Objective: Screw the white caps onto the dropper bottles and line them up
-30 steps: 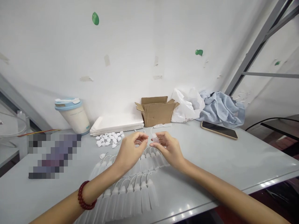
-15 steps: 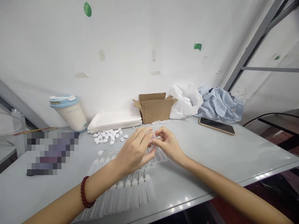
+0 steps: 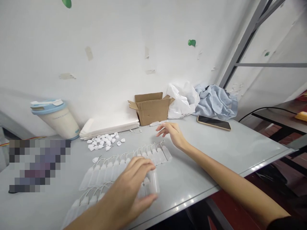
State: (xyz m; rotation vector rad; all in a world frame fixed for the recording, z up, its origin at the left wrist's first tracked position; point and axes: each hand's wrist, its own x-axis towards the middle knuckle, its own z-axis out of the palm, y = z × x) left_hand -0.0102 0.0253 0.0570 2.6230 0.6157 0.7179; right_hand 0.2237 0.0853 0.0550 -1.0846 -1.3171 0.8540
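My left hand (image 3: pixel 134 183) is curled around a small translucent plastic bottle (image 3: pixel 154 181), thumb on its near side and fingers over its top. The bottle is at the right end of the front row of bottles (image 3: pixel 74 207), which the hand and forearm partly cover. Behind lies another row of similar bottles (image 3: pixel 109 171), with thin curved white strands at their tops. My right hand (image 3: pixel 171 132) hovers beyond that row's right end, fingers apart and loosely bent, with nothing visible in them. A pile of small white caps (image 3: pixel 103 140) lies to the left.
An open cardboard box (image 3: pixel 153 110) stands by the wall between stacked white sheets (image 3: pixel 110 125) and a white plastic bag (image 3: pixel 182 100). A phone (image 3: pixel 213 123) and blue cloth (image 3: pixel 216 102) are at the right. A lidded cup (image 3: pixel 59 119) stands at the left.
My hands have moved apart from where they met. The left came down toward the front row with the bottle; the right let go and opened. The camera view has shifted.
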